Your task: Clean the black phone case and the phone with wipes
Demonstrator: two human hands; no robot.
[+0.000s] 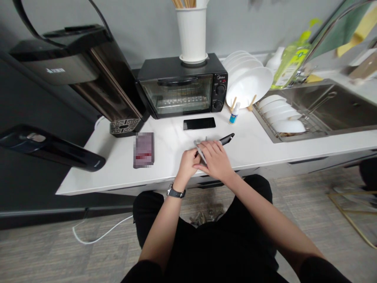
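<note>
My left hand [187, 163], with a watch [176, 191] on its wrist, is closed near the counter's front edge. My right hand [216, 159] meets it from the right, fingers bent over and thumb stretched toward the left hand. Between the two is a thin light-grey piece [201, 152], gripped there; its kind is not clear. A slim black object [227, 139] with a shiny band near its end sticks out beyond the right hand, its other end hidden. Just behind lies a black smartphone [199, 124], and a small white spray bottle with a blue label [234, 114] stands to its right.
A toaster oven [182, 92] stands at the back under a white pot [193, 35]. At left are a black drinks dispenser [88, 74], a dark cylindrical appliance [59, 151] and a blurred purple packet [143, 150]. Racked plates [250, 86] and a sink [338, 106] are at right.
</note>
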